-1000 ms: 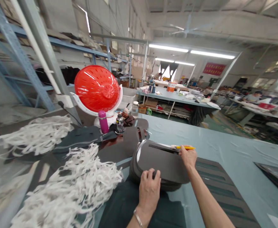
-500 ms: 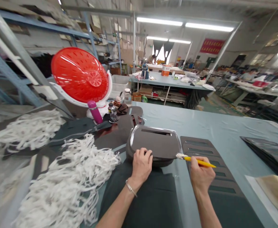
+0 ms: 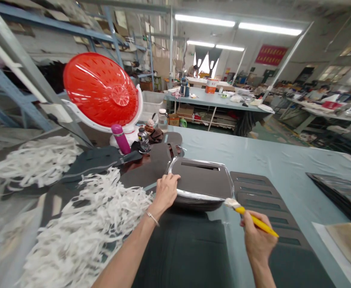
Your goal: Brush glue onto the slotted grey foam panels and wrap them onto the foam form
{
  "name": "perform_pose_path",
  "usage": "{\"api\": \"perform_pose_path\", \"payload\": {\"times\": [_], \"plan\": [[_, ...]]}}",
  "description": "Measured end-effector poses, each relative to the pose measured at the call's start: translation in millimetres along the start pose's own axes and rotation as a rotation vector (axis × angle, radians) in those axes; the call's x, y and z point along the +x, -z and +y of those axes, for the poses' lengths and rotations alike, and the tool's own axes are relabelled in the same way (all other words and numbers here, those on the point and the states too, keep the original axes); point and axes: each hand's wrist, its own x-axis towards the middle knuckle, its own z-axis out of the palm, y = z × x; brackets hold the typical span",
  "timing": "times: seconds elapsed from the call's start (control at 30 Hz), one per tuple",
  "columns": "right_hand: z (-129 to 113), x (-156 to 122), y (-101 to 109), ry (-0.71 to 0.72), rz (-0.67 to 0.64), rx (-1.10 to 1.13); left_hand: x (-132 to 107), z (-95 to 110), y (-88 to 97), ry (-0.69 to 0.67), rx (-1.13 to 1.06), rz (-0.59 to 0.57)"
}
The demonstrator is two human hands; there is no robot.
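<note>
A dark grey padded panel [image 3: 201, 180] with a narrow slot lies on a stack of similar material, its rim shining with a wet, silvery coat. My left hand [image 3: 167, 193] presses on the panel's left edge. In my right hand [image 3: 257, 236] I grip a yellow-handled brush [image 3: 255, 220]. Its pale bristles [image 3: 231, 203] touch the lower right corner of the panel's rim. The underside of the panel is hidden.
A pale blue covered table [image 3: 283, 168] carries slotted dark panels [image 3: 262, 196]. White fringed strips [image 3: 82, 208] are heaped at left, beyond them a red round basket [image 3: 100, 92] and a magenta bottle [image 3: 120, 139]. A co-worker [image 3: 315, 95] sits far off at right.
The brush has travelled down the panel's right side to its lower right corner. My left hand has slid to the left edge, and the panel has turned slightly.
</note>
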Motion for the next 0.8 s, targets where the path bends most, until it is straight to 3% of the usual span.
{"api": "perform_pose_path", "payload": {"times": [0.03, 0.1, 0.27, 0.33, 0.37, 0.43, 0.53, 0.6, 0.67, 0.8], "plan": [[0, 10, 3, -0.025, 0.086, -0.022, -2, 3, -1.6, -0.008, 0.025, 0.012], [-16, 20, -18, -0.041, 0.113, 0.023, -4, 8, -3.9, -0.010, 0.078, 0.034], [-87, 4, -149, 0.079, -0.248, 0.312, -3, 16, -6.6, 0.008, 0.173, 0.066], [-95, 3, -180, 0.110, -0.340, 0.323, -2, 15, -6.8, 0.007, 0.184, 0.066], [-90, 7, -183, 0.111, -0.348, 0.297, -2, 14, -6.9, 0.007, 0.185, 0.070], [-70, 24, -168, 0.091, -0.259, 0.188, -2, 12, -7.1, 0.005, 0.179, 0.082], [-39, 58, -124, 0.056, 0.086, -0.027, -2, 10, -7.9, -0.006, 0.173, 0.086], [-38, 68, -114, 0.072, 0.224, -0.084, -1, 10, -9.0, -0.010, 0.182, 0.082], [-53, 62, -129, 0.148, 0.152, -0.017, 0, 12, -10.4, -0.008, 0.195, 0.080], [-91, 32, -190, 0.281, -0.292, 0.186, -1, 15, -12.3, -0.004, 0.218, 0.067]]}}
